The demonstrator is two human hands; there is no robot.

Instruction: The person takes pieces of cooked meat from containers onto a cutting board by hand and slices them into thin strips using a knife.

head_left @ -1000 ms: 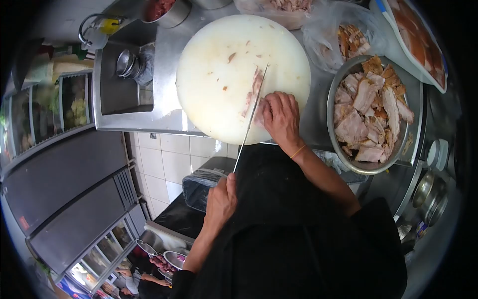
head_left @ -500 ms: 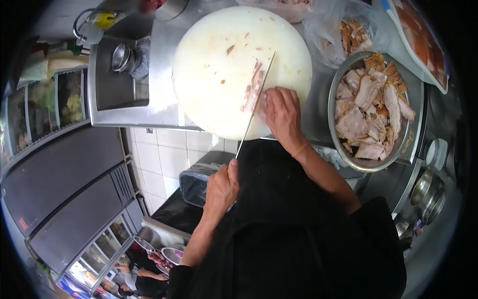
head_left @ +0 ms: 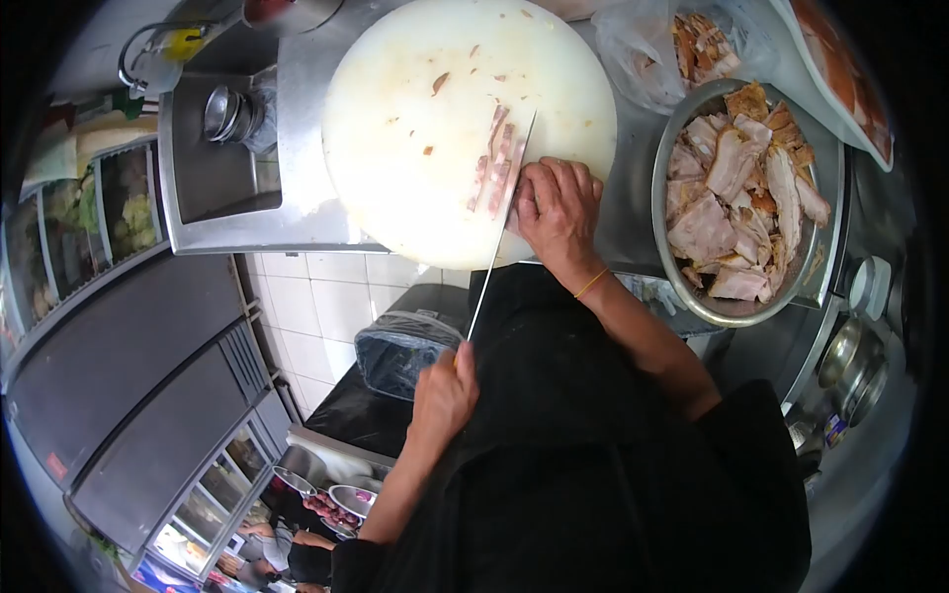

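Observation:
My left hand [head_left: 443,393] is closed round the handle of a long knife [head_left: 488,259], whose blade reaches over the near edge of a round white cutting board [head_left: 395,198]. Curled fingers of my right hand [head_left: 560,210] press on a piece of meat on the board, just right of the blade; most of that piece is hidden under the hand. Left of the blade lie several thin strips of cut meat [head_left: 490,168], pink and pale. Small brown scraps [head_left: 440,84] are scattered farther back on the board.
A steel bowl of sliced roast meat [head_left: 707,227] stands at right, below a plastic bag of chopped meat [head_left: 702,49]. At left is a sink [head_left: 188,188] with small metal cups. A lined bin [head_left: 400,351] stands below the counter. Other people [head_left: 297,544] appear at lower left.
The knife has drawn back towards my body, and the strips left of the blade lie more spread apart. My right hand stays on the meat. The whole view has shifted slightly.

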